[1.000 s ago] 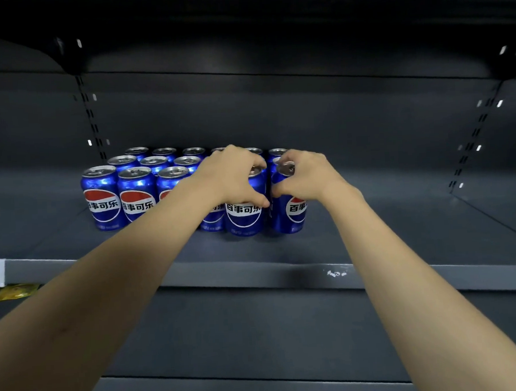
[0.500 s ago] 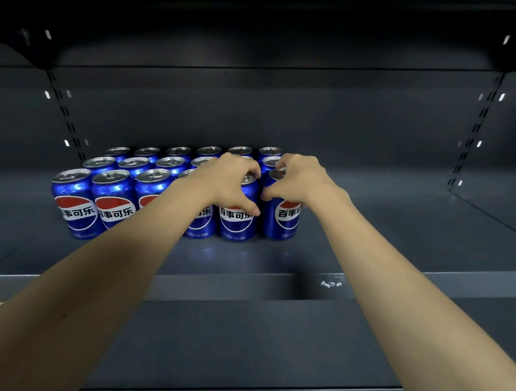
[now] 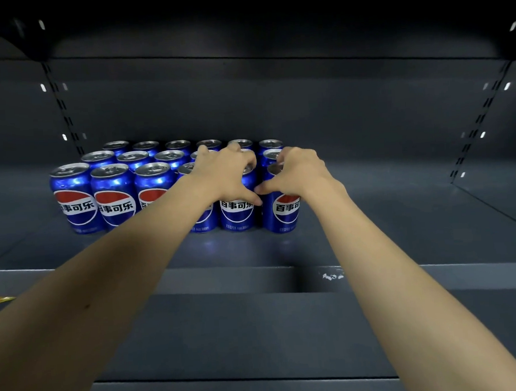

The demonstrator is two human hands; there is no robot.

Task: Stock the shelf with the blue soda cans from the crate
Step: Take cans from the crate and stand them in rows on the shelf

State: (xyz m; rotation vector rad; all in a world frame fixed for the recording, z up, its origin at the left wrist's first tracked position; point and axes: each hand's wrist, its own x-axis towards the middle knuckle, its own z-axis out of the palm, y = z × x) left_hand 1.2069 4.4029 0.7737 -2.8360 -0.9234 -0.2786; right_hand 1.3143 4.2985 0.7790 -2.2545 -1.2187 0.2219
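Several blue soda cans stand in rows on the dark shelf (image 3: 372,237), towards its left half. My left hand (image 3: 226,176) grips the top of a front-row can (image 3: 236,211), fingers over the lid and thumb down its side. My right hand (image 3: 300,172) grips the top of the rightmost front can (image 3: 284,213) the same way. Both cans stand upright on the shelf, side by side. The leftmost front can (image 3: 74,199) and its neighbour (image 3: 115,199) stand untouched. The crate is out of view.
The shelf's grey front lip (image 3: 434,275) runs across the view with a white scuff. Slotted uprights (image 3: 64,112) (image 3: 474,127) stand at the back corners. Bare shelf floor lies right of the cans. A lower shelf (image 3: 258,338) is below.
The view has drifted slightly, so the cans appear shifted. Both hands stay on the same two front cans, which have not left the shelf.
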